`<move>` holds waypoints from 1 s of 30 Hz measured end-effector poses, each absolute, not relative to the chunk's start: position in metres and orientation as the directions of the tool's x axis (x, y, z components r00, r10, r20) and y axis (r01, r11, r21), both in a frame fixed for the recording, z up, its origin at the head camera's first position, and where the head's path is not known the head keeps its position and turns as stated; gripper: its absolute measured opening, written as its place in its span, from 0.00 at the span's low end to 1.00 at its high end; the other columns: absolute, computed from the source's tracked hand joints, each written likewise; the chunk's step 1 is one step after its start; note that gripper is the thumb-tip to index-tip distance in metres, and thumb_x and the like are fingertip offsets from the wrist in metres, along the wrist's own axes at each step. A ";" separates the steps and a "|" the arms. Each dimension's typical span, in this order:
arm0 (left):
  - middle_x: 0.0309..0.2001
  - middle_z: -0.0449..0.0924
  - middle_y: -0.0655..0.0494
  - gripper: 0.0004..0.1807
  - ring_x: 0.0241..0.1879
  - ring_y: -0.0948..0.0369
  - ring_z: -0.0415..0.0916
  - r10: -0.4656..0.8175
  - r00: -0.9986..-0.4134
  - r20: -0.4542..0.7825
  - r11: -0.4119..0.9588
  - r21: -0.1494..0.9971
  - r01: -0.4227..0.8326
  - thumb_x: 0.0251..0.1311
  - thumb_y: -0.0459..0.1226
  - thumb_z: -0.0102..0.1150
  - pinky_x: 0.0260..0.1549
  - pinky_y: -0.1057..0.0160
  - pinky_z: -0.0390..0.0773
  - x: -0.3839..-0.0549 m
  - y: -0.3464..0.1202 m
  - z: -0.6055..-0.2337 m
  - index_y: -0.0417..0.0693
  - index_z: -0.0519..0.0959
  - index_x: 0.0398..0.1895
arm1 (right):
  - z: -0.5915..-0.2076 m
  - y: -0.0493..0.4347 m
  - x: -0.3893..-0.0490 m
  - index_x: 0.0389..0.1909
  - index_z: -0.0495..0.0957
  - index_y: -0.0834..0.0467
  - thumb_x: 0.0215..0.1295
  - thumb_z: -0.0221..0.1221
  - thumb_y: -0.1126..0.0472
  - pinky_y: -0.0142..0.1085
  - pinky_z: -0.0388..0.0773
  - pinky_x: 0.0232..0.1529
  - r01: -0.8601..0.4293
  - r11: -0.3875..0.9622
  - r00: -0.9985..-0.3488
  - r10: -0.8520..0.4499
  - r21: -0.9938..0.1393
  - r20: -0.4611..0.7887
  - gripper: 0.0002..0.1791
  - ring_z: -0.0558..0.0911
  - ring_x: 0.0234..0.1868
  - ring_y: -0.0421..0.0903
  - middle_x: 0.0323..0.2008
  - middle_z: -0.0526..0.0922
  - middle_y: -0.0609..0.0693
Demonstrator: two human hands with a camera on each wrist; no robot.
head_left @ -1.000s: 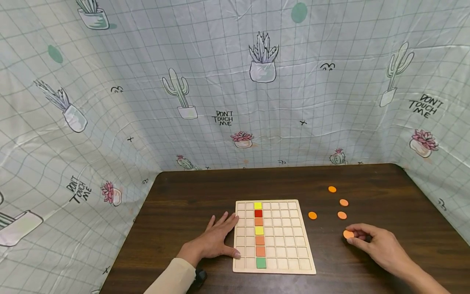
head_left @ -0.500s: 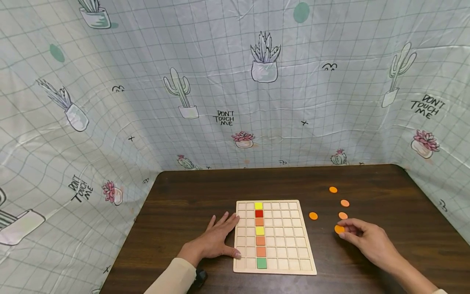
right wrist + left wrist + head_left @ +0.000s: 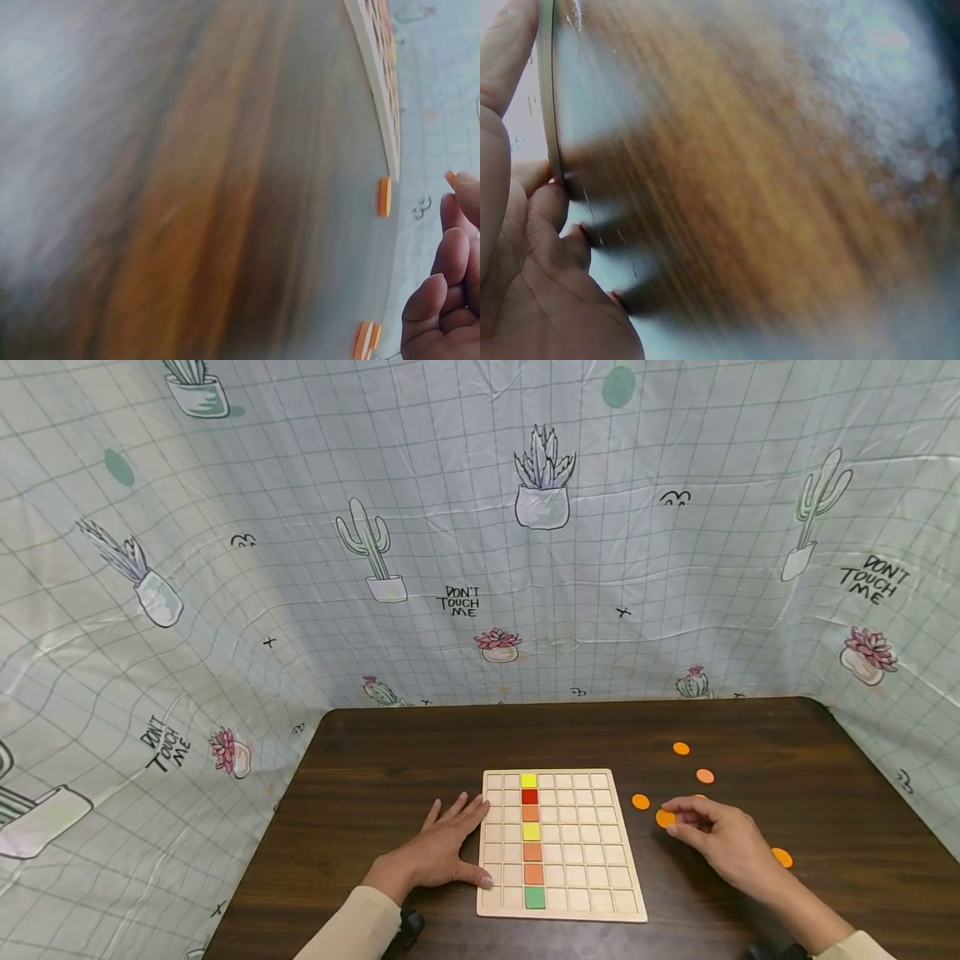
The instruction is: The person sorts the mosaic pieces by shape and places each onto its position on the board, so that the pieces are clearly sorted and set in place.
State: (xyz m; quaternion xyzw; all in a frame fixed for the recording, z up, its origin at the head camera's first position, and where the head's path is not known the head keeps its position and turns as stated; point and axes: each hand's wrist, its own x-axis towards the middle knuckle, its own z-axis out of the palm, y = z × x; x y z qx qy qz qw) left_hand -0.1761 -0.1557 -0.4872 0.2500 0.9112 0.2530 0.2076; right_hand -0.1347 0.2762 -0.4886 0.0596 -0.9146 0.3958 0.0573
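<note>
A pale wooden board [image 3: 581,852] with a grid of square recesses lies on the dark table. One column holds coloured square tiles: yellow, red, orange and a green tile [image 3: 535,897] nearest me. My left hand [image 3: 438,847] rests with spread fingers along the board's left edge, its thumb over the near left corner. Right of the board, my right hand [image 3: 723,839] pinches an orange round disc [image 3: 666,819] between thumb and fingertips, raised over the table. The pinched disc [image 3: 450,178] peeks past the thumb in the right wrist view.
Another orange disc [image 3: 640,802] lies between the board and my right hand. Farther back are an orange disc [image 3: 681,748] and a lighter one [image 3: 705,776]; one more is mostly hidden behind my fingers. An orange disc [image 3: 782,857] lies beside my right wrist. A patterned curtain [image 3: 570,568] surrounds the table.
My right hand has moved left toward the board with the pinched disc. A disc by the right wrist has come into view, and one behind the fingers is now mostly covered. The left hand stays put.
</note>
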 end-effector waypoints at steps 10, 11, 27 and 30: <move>0.87 0.43 0.55 0.61 0.87 0.50 0.34 0.559 -0.788 -0.257 0.747 0.568 0.345 0.58 0.59 0.74 0.82 0.38 0.27 -0.177 -0.155 -0.489 0.53 0.49 0.88 | -0.485 0.253 -0.146 0.52 0.87 0.59 0.69 0.70 0.62 0.31 0.77 0.28 -0.154 0.645 -0.988 -0.088 -0.749 0.127 0.13 0.79 0.31 0.35 0.37 0.87 0.47; 0.87 0.43 0.55 0.61 0.87 0.50 0.34 0.559 -0.788 -0.258 0.748 0.566 0.345 0.58 0.59 0.74 0.82 0.38 0.27 -0.177 -0.155 -0.489 0.53 0.49 0.88 | -0.485 0.251 -0.147 0.52 0.87 0.59 0.69 0.70 0.62 0.31 0.77 0.28 -0.160 0.638 -0.987 -0.092 -0.754 0.132 0.13 0.78 0.31 0.35 0.37 0.87 0.47; 0.87 0.43 0.55 0.61 0.87 0.51 0.34 0.558 -0.787 -0.264 0.744 0.579 0.334 0.58 0.58 0.75 0.82 0.38 0.26 -0.176 -0.155 -0.487 0.52 0.49 0.88 | -0.484 0.225 -0.158 0.51 0.87 0.59 0.69 0.70 0.63 0.31 0.76 0.29 -0.141 0.595 -0.990 -0.096 -0.791 0.105 0.12 0.76 0.31 0.38 0.35 0.85 0.48; 0.87 0.43 0.55 0.61 0.87 0.51 0.34 0.556 -0.788 -0.263 0.744 0.580 0.331 0.58 0.58 0.75 0.82 0.38 0.26 -0.177 -0.155 -0.488 0.53 0.49 0.88 | -0.482 0.221 -0.162 0.51 0.88 0.58 0.69 0.70 0.63 0.30 0.76 0.29 -0.143 0.598 -0.990 -0.092 -0.788 0.110 0.12 0.77 0.31 0.38 0.35 0.85 0.47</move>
